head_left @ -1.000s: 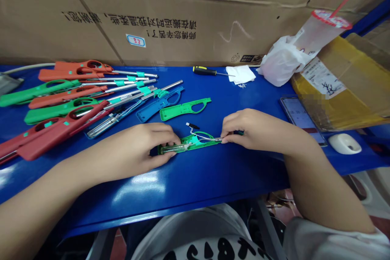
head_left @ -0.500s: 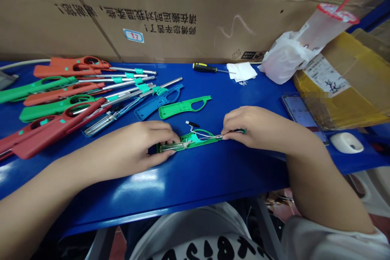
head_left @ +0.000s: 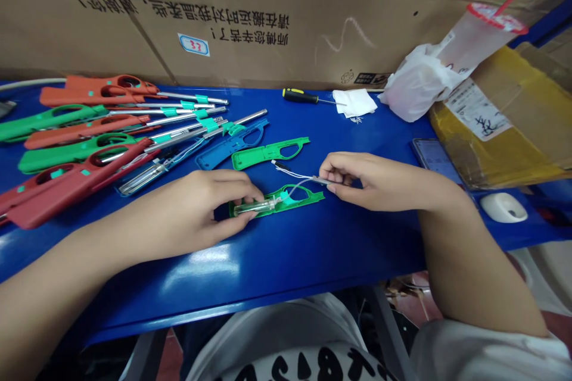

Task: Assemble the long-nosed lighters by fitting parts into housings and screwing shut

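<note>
My left hand (head_left: 214, 202) is closed on the left end of a green lighter shell half (head_left: 308, 199). A clear fuel tank (head_left: 257, 207) lies in that shell, with a teal trigger (head_left: 285, 197) beside it. My right hand (head_left: 361, 181) pinches a thin metal tube (head_left: 320, 180), raised just above the shell's right end; the rest of the tube is hidden by the hand. A pale hose (head_left: 295, 187) curves from the tank to the tube. White wires (head_left: 290, 174) run from the tube to a small black igniter piece (head_left: 280, 165).
Behind my hands lie a loose green shell half (head_left: 250, 158) and a blue one (head_left: 218, 152). Several red, orange and green lighters (head_left: 80, 146) are piled at left. A screwdriver (head_left: 299, 95), tissue (head_left: 355, 102), bagged cup (head_left: 415, 83), phone (head_left: 435, 158) and cardboard box (head_left: 223, 18) surround the area.
My right hand has lifted the metal tube up out of the green shell's right end, and the hose now bows upward. My left hand stays on the shell.
</note>
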{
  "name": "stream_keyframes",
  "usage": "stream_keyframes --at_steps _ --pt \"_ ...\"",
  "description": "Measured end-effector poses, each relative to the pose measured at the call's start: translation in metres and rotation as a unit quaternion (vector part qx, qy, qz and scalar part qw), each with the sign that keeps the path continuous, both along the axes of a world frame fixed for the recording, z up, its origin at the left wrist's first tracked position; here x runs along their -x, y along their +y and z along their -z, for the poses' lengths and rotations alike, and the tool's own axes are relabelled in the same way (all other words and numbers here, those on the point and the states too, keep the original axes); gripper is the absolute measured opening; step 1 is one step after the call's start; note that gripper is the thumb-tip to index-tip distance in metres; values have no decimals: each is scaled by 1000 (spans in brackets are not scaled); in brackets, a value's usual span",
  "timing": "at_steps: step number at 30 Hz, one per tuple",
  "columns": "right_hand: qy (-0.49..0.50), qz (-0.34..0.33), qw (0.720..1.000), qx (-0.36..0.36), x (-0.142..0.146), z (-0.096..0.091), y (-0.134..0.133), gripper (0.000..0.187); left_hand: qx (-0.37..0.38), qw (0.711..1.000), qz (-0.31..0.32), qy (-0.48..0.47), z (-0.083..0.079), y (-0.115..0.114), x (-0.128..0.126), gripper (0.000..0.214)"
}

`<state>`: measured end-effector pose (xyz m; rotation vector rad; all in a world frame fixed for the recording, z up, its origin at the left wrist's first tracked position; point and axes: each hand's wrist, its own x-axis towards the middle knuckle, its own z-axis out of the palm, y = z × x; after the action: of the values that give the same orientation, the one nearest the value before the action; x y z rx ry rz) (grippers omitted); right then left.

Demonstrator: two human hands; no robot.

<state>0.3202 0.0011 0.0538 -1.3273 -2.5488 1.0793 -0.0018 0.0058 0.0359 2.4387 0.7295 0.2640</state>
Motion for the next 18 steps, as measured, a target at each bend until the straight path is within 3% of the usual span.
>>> stream_keyframes --at_steps 9,18 --pt "27 -21 999 -6 -2 -2 4 25 -107 992 -57 -27 -4 0 3 29" --pt "20 -46 998 -34 0 -2 2 28 -103 991 -82 -9 0 2 -1 35"
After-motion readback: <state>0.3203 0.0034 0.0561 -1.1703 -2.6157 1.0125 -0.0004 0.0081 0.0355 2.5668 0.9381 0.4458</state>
